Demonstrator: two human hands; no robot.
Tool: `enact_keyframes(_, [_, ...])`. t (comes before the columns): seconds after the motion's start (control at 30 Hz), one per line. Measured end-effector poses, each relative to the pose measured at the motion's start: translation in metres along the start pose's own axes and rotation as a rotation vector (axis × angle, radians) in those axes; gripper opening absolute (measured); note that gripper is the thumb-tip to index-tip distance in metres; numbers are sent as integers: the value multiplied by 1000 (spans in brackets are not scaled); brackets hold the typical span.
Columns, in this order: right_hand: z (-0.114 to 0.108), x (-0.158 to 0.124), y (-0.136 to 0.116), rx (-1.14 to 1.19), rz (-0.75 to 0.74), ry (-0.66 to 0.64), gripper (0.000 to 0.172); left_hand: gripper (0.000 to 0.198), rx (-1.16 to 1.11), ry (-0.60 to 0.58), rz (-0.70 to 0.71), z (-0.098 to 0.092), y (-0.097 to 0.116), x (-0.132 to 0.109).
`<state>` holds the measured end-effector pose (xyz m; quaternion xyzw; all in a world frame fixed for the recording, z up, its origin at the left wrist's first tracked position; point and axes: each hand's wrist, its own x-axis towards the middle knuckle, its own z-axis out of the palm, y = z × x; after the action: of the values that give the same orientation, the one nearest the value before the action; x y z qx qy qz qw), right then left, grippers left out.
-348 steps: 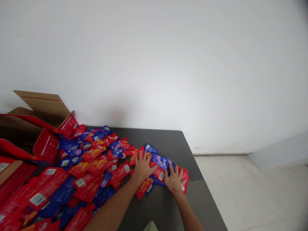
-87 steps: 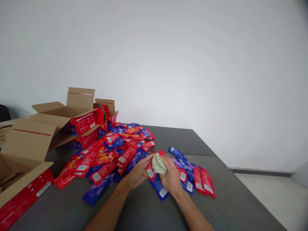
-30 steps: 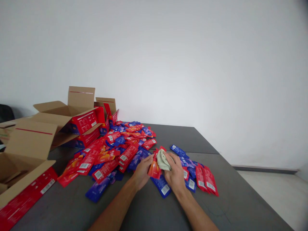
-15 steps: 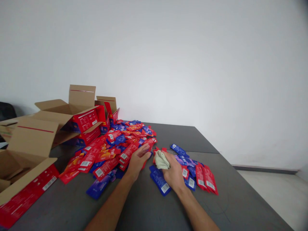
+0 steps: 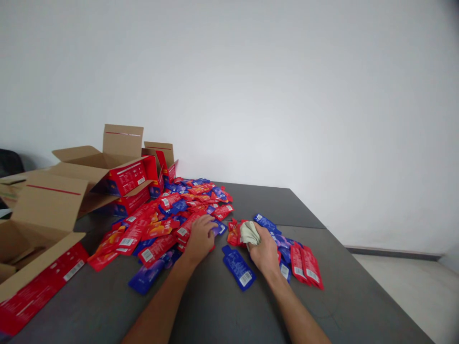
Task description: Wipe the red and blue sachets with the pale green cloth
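Observation:
A crumpled pale cloth (image 5: 250,233) is gripped in my right hand (image 5: 264,251), above red and blue pouches right of the middle. My left hand (image 5: 200,239) rests on the right edge of a big heap of red and blue pouches (image 5: 158,229); its fingers are bent over a pouch, and what lies under them is partly hidden. One blue pouch (image 5: 239,268) lies flat between my hands, nearer to the right one. Two red pouches (image 5: 311,265) lie side by side to the right of my right hand.
Open cardboard boxes with red sides (image 5: 53,274) stand along the left, more of them (image 5: 131,177) farther back. The dark table (image 5: 344,306) meets a white wall behind. Part of a black chair (image 5: 10,162) shows at far left.
My left hand has moved slightly left and its fingers have curled down onto the heap. My right hand has shifted a little right with the cloth, uncovering more of the blue pouch.

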<state>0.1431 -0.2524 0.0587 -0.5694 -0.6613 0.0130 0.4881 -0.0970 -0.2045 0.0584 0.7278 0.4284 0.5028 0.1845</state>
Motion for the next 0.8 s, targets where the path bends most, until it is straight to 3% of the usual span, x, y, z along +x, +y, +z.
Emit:
enact_keyframes(0.1, [0, 0, 2, -16, 11, 8, 55, 55, -169, -409, 182, 18, 20, -15])
enact_keyframes(0.17, [-1, 1, 2, -22, 22, 10, 56, 64, -232, -601, 273, 30, 31, -28])
enact_keyframes(0.23, [-2, 1, 3, -23, 35, 5, 56, 74, -269, -725, 329, 39, 38, -38])
enact_keyframes(0.3, [-2, 1, 2, -19, 44, 0, 55, 78, -281, -762, 332, 46, 39, -44])
enact_keyframes(0.43, [-4, 1, 0, 8, 66, 14, 54, 63, -290, -736, 232, 46, 35, -46])
enact_keyframes(0.53, [-5, 2, 1, 42, 109, 44, 55, 43, -363, -652, 113, 39, 32, -39])
enact_keyframes(0.73, [-5, 3, 4, 115, 205, 165, 59, 29, -598, -243, -280, 31, 23, -19])
enact_keyframes(0.8, [-4, 2, 2, 141, 196, 148, 61, 31, -704, -205, -427, 32, 21, -16])
